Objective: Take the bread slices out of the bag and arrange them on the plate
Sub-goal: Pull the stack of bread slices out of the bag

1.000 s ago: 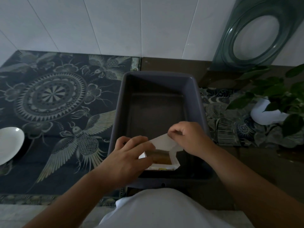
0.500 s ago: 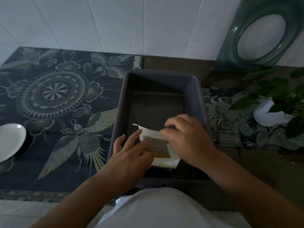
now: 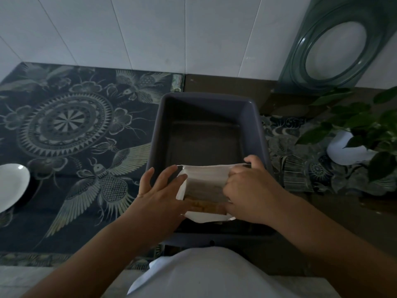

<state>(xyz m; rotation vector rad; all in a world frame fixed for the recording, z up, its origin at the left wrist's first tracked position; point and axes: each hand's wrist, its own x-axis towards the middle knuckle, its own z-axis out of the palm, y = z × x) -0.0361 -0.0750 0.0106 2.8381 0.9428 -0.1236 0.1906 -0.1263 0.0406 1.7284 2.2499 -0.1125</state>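
A white bread bag [image 3: 205, 175] lies in the near end of a grey rectangular tub [image 3: 206, 104], its mouth spread wide. Brown bread slices [image 3: 204, 204] show inside the opening. My right hand [image 3: 250, 190] grips the bag's right edge and pulls it outward. My left hand [image 3: 163, 190] rests with fingers spread against the bag's left side, palm pressing it; whether it grips the edge is unclear. A white plate [image 3: 11, 186] sits at the far left edge on the patterned cloth.
A dark patterned cloth [image 3: 71, 130] covers the left counter. A potted plant in a white pot [image 3: 352, 147] stands at the right. A green glass dish [image 3: 335, 46] leans on the tiled wall behind. My white shirt fills the bottom.
The bag's mouth has been pulled much wider. My right hand moved right with the bag's edge; my left hand opened its fingers along the left side.
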